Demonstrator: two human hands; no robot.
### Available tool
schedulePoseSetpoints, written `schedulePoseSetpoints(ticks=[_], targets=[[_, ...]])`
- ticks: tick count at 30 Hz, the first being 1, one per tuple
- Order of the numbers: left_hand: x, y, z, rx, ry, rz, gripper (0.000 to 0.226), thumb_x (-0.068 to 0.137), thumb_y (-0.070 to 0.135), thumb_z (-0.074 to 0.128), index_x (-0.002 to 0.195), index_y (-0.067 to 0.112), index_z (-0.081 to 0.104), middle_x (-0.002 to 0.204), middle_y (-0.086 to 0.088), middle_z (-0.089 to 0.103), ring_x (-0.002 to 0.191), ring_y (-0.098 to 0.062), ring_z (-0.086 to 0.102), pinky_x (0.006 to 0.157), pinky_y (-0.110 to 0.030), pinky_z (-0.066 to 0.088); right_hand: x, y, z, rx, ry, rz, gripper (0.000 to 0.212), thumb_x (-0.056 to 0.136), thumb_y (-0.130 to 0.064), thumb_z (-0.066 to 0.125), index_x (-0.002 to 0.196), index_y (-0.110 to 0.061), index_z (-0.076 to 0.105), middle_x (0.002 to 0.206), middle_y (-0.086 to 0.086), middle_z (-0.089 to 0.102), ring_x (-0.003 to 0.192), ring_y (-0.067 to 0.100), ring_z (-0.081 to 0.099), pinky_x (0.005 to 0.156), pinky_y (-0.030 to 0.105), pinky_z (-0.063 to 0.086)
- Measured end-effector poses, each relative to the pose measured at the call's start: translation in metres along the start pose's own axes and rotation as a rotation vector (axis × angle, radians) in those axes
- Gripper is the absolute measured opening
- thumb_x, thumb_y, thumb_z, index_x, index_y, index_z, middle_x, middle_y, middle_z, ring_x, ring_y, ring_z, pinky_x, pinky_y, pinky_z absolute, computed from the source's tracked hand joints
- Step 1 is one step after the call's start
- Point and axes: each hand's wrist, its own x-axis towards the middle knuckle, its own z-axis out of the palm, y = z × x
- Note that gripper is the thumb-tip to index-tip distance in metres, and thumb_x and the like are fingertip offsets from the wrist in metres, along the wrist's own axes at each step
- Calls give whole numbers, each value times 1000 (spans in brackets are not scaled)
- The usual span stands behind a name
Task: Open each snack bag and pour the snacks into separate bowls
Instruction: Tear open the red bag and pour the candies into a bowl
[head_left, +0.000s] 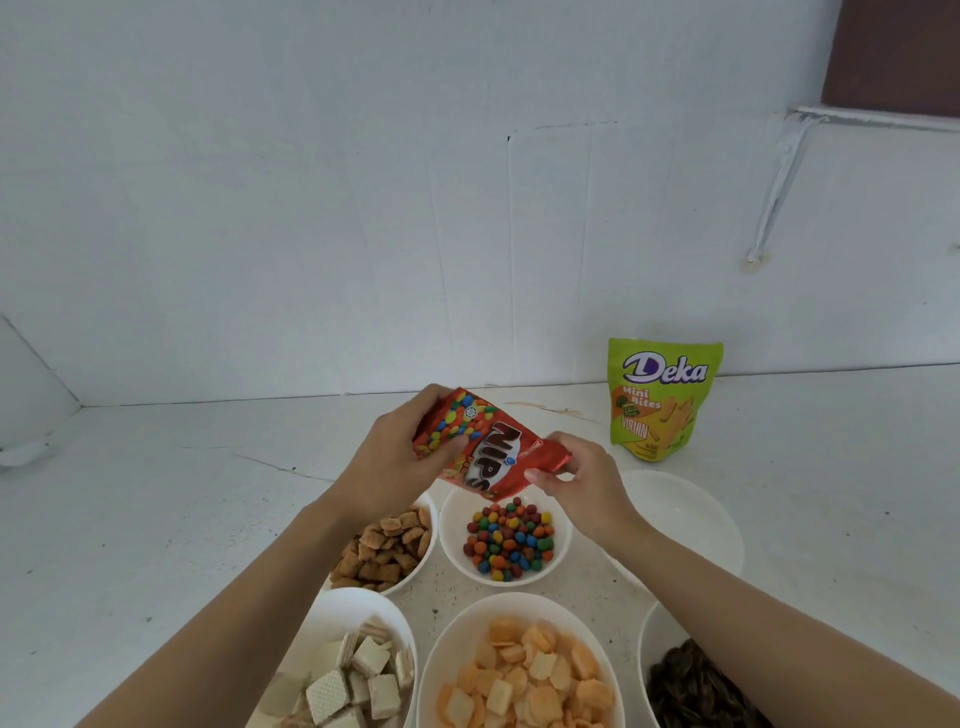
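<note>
Red Nips bag, tilted, crinkled

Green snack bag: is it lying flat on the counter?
No, the green snack bag stands upright on the counter, close to the wall.

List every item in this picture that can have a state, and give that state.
Nips bag, held in both hands, tilted over the candy bowl.
left hand, grips the bag's upper end.
right hand, pinches its lower end.
candy bowl, partly filled.
Deka bag, upright, looks unopened.
far right bowl, empty where visible.
cereal-square bowl, filled.
wafer bowl, filled.
cracker bowl, filled.
seed bowl, holds dark seeds.
</note>
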Motion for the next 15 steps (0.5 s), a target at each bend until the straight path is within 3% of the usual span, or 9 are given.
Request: schedulePoseSetpoints(ticks=[4, 9, 15], targets=[[3, 6, -7, -60, 95, 22, 26, 96, 31, 64, 119, 32, 51, 110, 18, 64, 101, 3, 65, 77, -20, 60, 6, -10, -1, 64, 33, 6, 16, 89, -23, 74, 101, -23, 63, 105, -6, 72, 106, 13, 65, 92, 44, 58], [-3, 5, 1, -232, 170, -80, 28, 98, 38, 52, 123, 24, 49, 111, 11, 67, 100, -4, 69, 80, -27, 62, -1, -11, 0, 244, -163, 211, 37, 87, -24, 77, 117, -27, 54, 109, -1, 71, 100, 16, 70, 84, 38, 61], [-15, -10, 5, -262, 169, -209, 31, 99, 36, 53, 128, 26, 45, 115, 15, 64, 105, -8, 69, 77, -23, 60, -2, -11, 3, 208, -86, 102, 13, 96, -19, 65, 109, -24, 62, 106, -3, 70, 101, 17, 67, 85, 38, 60]])
